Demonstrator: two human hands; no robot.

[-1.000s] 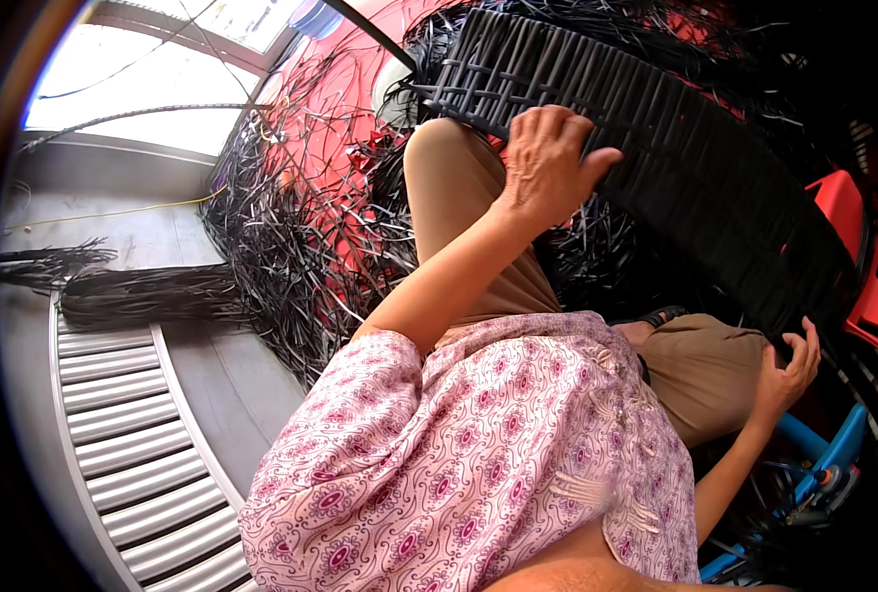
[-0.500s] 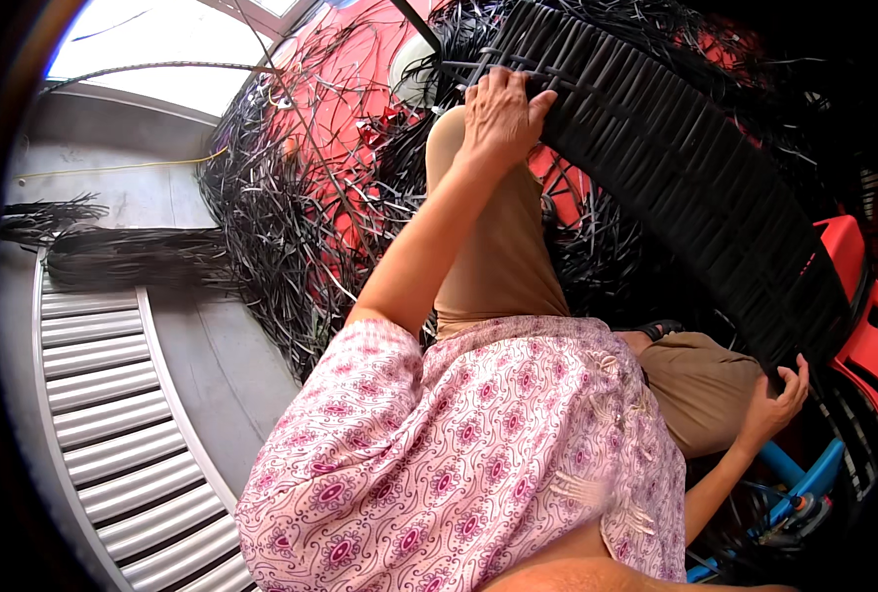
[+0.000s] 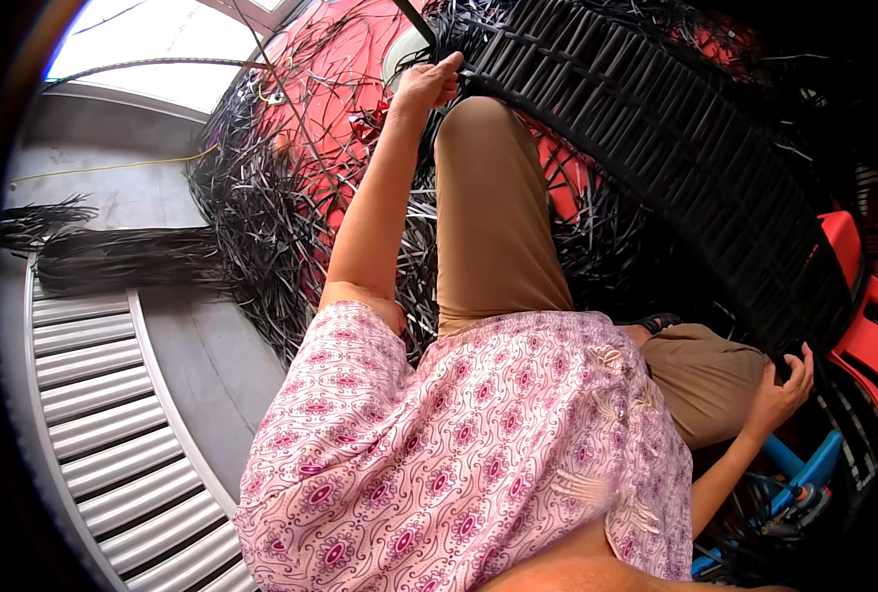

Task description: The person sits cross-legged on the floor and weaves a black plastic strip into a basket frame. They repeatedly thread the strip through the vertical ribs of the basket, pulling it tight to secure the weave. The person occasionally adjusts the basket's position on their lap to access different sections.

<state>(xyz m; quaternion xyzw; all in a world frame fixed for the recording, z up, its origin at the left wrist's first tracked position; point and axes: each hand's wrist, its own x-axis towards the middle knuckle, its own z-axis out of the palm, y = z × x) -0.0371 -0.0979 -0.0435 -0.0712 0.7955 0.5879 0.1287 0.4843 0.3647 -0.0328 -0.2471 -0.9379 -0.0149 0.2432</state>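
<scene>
A long black woven panel [image 3: 656, 128] of flat plastic strips slants across my lap from the upper middle to the right. At its far left corner, my left hand [image 3: 427, 85] is closed, its fingers pinching a thin black strip that runs to the panel's edge. My right hand [image 3: 782, 393] is at the panel's near right end, thumb and curled fingers around its dark edge. My knee [image 3: 488, 128] in brown trousers rises beside the panel's left part.
Loose black strips [image 3: 261, 217] lie in a heap over a red surface [image 3: 335, 74]. A strip bundle [image 3: 128, 259] rests across a slatted metal rack [image 3: 113, 405] on the left. To the right are a red plastic chair [image 3: 868, 350] and a blue frame [image 3: 804, 479].
My left hand has moved left and away from the panel's top face, closing into a pinch. My right hand has stayed at the near end, its fingers shifting slightly.
</scene>
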